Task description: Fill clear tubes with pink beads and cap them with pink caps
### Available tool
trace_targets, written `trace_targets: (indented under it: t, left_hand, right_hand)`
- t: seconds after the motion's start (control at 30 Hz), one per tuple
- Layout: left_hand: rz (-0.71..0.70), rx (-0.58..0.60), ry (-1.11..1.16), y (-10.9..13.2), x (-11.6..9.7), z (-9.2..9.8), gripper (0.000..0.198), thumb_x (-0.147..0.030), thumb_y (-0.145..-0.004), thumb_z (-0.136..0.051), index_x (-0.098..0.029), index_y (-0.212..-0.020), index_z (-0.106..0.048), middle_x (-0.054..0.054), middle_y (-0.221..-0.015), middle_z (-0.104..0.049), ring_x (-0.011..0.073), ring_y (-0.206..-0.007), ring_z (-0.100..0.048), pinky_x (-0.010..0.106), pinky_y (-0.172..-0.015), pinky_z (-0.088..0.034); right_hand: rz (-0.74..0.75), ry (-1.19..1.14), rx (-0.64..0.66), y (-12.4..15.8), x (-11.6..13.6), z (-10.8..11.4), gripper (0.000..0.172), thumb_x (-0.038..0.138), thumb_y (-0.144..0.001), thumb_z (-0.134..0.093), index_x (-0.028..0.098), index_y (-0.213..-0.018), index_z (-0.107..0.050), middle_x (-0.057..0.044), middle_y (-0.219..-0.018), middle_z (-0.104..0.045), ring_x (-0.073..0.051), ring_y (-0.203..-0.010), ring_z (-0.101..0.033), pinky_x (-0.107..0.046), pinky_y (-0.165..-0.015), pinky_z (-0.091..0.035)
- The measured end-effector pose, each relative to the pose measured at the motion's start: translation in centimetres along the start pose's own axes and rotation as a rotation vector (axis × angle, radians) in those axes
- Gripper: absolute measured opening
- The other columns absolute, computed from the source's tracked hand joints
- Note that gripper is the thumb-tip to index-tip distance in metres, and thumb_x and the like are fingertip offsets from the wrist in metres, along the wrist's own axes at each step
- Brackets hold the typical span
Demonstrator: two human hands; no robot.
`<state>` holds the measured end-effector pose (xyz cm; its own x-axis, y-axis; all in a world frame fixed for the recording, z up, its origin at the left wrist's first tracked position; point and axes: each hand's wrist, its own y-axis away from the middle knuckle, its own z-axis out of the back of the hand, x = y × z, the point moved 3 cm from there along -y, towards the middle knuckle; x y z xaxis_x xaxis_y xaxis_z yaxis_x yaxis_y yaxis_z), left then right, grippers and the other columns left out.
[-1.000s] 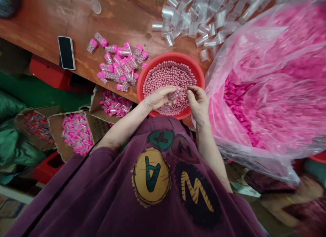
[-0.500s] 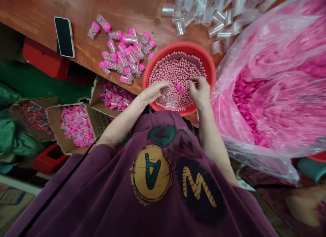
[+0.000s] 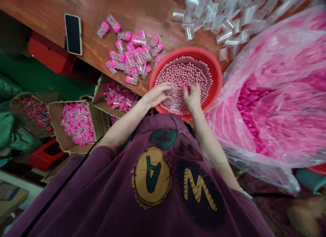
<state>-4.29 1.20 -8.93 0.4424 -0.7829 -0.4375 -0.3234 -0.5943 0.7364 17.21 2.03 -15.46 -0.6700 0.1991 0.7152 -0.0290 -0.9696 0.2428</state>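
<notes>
My left hand (image 3: 158, 94) is over the left side of a red basin (image 3: 217, 69) of small pink beads (image 3: 185, 69). Its fingers curl around a clear plastic tube (image 3: 171, 90) that appears to have beads inside. At the centre of the basin, my right hand (image 3: 193, 96) pinches a bright pink plastic piece (image 3: 184, 85) by its lower part, to the right of the tube. Another clear tube (image 3: 175, 105) rests on the beads below my left fingers.
Filled bottles with pink caps (image 3: 137, 57) lie left of the basin, near a phone (image 3: 73, 34). Loose clear tubes (image 3: 224, 35) lie at the back right. A big plastic bag of pink pieces (image 3: 277, 104) stands at right. Cardboard boxes (image 3: 98, 121) with small items are lower left.
My right hand has moved left and taken hold of the pink piece that lay on the beads. My left hand still holds its tube. The whole view has shifted slightly.
</notes>
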Motion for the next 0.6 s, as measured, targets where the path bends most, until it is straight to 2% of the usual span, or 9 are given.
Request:
trace_targets:
  t: [0.07,0.13,0.2,0.3,0.37,0.47,0.6]
  left_hand:
    - [0.019,0.006,0.000,0.0,0.1,-0.3,0.017,-0.015,-0.103,-0.069,-0.016,-0.115,-0.081,0.005,-0.101,-0.086,0.0144,-0.086,-0.080,0.029,-0.086,-0.062]
    - [0.017,0.025,-0.016,-0.1,0.2,-0.7,0.019,-0.017,-0.106,-0.070,-0.017,-0.121,-0.082,0.007,-0.108,-0.087,0.0157,-0.091,-0.081,0.032,-0.092,-0.063]
    - [0.001,0.050,-0.043,-0.3,0.4,-1.2,0.021,-0.019,-0.108,-0.072,-0.018,-0.126,-0.082,0.008,-0.113,-0.087,0.0165,-0.095,-0.082,0.033,-0.094,-0.063]
    - [-0.025,0.067,-0.070,-0.3,0.6,-2.1,0.020,-0.019,-0.110,-0.075,-0.019,-0.128,-0.082,0.005,-0.112,-0.086,0.0144,-0.091,-0.080,0.029,-0.090,-0.061]
    - [-0.035,0.066,-0.064,-0.2,0.8,-2.7,0.018,-0.018,-0.111,-0.075,-0.019,-0.127,-0.082,0.003,-0.108,-0.085,0.0110,-0.085,-0.076,0.025,-0.084,-0.058]
    - [-0.057,0.056,-0.032,0.1,1.0,-3.3,0.014,-0.018,-0.113,-0.073,-0.018,-0.125,-0.081,0.000,-0.101,-0.082,0.0072,-0.079,-0.072,0.020,-0.077,-0.054]
    - [-0.072,0.048,-0.046,0.2,1.2,-3.7,0.013,-0.021,-0.114,-0.076,-0.018,-0.125,-0.082,0.000,-0.100,-0.082,0.0068,-0.079,-0.071,0.020,-0.080,-0.055]
  right_hand:
    - [0.048,-0.206,-0.022,0.6,1.2,1.7,0.045,0.069,-0.113,-0.069,0.027,-0.117,-0.082,-0.009,-0.114,-0.080,-0.029,-0.113,-0.076,-0.055,-0.116,-0.066]
    - [0.102,-0.338,-0.004,1.4,2.9,3.1,0.052,0.078,-0.111,-0.070,0.031,-0.129,-0.083,-0.006,-0.120,-0.081,-0.027,-0.115,-0.079,-0.051,-0.110,-0.069]
    - [0.145,-0.359,0.004,2.2,4.7,4.1,0.054,0.080,-0.109,-0.073,0.033,-0.133,-0.083,-0.006,-0.125,-0.083,-0.028,-0.118,-0.080,-0.052,-0.110,-0.070]
    - [0.171,-0.285,-0.051,2.8,6.3,4.9,0.051,0.078,-0.110,-0.073,0.031,-0.125,-0.086,-0.008,-0.119,-0.084,-0.028,-0.113,-0.080,-0.053,-0.109,-0.070]
    - [0.165,-0.269,-0.097,3.0,6.6,5.1,0.050,0.077,-0.110,-0.073,0.031,-0.120,-0.088,-0.008,-0.114,-0.084,-0.028,-0.110,-0.081,-0.053,-0.107,-0.070]
    - [0.103,-0.338,-0.095,3.3,6.3,4.9,0.050,0.078,-0.110,-0.073,0.032,-0.123,-0.088,-0.006,-0.112,-0.082,-0.028,-0.107,-0.081,-0.052,-0.102,-0.071]
    - [0.064,-0.341,-0.113,3.9,6.2,4.9,0.048,0.076,-0.109,-0.074,0.032,-0.123,-0.089,-0.007,-0.111,-0.081,-0.028,-0.107,-0.081,-0.051,-0.101,-0.072]
